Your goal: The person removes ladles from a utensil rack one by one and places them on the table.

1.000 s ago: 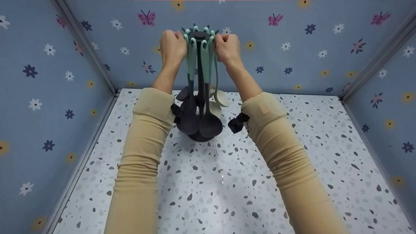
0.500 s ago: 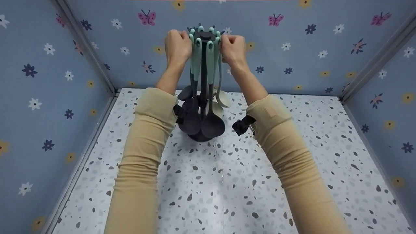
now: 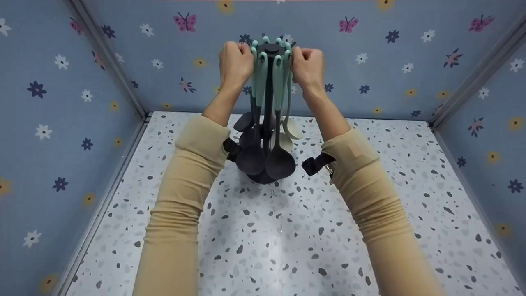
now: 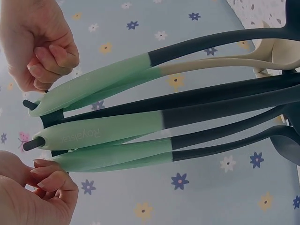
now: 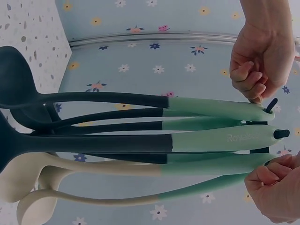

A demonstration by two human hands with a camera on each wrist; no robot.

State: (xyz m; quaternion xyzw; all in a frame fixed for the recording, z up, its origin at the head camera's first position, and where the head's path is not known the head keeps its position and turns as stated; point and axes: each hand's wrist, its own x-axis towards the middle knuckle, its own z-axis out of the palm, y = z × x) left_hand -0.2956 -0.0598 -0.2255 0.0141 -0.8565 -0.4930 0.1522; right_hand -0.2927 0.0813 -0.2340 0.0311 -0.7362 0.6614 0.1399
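A black utensil rack (image 3: pixel 269 50), hung around with kitchen utensils, stands upright between both hands. Mint-green handles hang from its top hooks. A dark ladle (image 3: pixel 280 162) and another dark utensil (image 3: pixel 250 159) face me, while a cream ladle (image 3: pixel 292 129) hangs at the right. My left hand (image 3: pixel 236 63) grips the rack's top at its left side, fingers curled. Opposite it, my right hand (image 3: pixel 307 68) pinches the right side of the top. In the left wrist view, fingertips meet beside the handle ends. Utensils hide much of the base, and I cannot tell whether it touches the surface.
A white speckled tabletop (image 3: pixel 246 246) lies beneath. Blue flowered panels stand behind (image 3: pixel 370 61) and at both sides, with grey metal strips along their joints. Small black wrist devices (image 3: pixel 314 164) stick out from the cream sleeves.
Both hands have moved right together with the rack and its hanging utensils, slightly toward me. The grip at the top looks the same throughout.
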